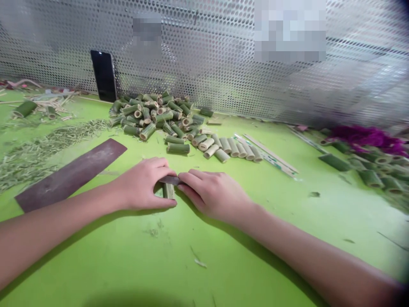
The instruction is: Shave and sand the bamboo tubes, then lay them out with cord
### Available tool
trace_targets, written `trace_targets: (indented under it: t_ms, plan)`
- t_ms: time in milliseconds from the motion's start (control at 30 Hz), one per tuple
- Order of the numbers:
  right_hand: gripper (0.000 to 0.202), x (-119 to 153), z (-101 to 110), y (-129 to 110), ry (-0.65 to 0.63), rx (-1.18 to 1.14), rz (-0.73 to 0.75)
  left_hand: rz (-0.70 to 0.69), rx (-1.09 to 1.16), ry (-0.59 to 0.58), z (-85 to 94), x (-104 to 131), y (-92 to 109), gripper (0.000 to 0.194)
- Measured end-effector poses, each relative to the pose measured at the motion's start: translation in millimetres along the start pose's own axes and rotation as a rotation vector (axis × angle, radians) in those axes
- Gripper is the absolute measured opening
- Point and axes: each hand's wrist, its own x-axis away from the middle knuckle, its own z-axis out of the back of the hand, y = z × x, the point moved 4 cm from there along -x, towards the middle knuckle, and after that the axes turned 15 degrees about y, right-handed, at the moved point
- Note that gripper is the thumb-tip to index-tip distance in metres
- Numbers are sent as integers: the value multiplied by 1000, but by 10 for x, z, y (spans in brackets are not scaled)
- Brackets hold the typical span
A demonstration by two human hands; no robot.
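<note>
My left hand [143, 185] is closed around a short bamboo piece [169, 192], thumb at the near end and fingers at the far side. The piece stays low over the green table, with a pale, stripped face showing. My right hand [215, 194] is closed on a small dark metal blade [171, 180], pinched between thumb and fingers. That blade lies across the bamboo's far end, its tip reaching under my left fingers. Whether it has a handle is hidden by my right hand.
Behind my hands lies a heap of green bamboo pieces [159, 115], with a row of paler, peeled pieces [236, 147] beside it. Bamboo shavings [51, 147] and a maroon abrasive strip [72, 175] lie left. A phone [104, 76] leans on the perforated metal panel [207, 55]. Purple fibre [367, 138] sits right.
</note>
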Motion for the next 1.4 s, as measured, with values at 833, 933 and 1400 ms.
trace_targets:
  t_ms: [833,933,1400]
  plan:
    - [32,71,116,101,-300,-293,-107,-78,-137,9,12,93,32,57]
    - [30,84,100,62,-258,-247,-111,-83,-139,15,-2,87,35,56]
    - [31,43,113,1,-307,-293,-132,-139,-171,-13,-1,80,66,59]
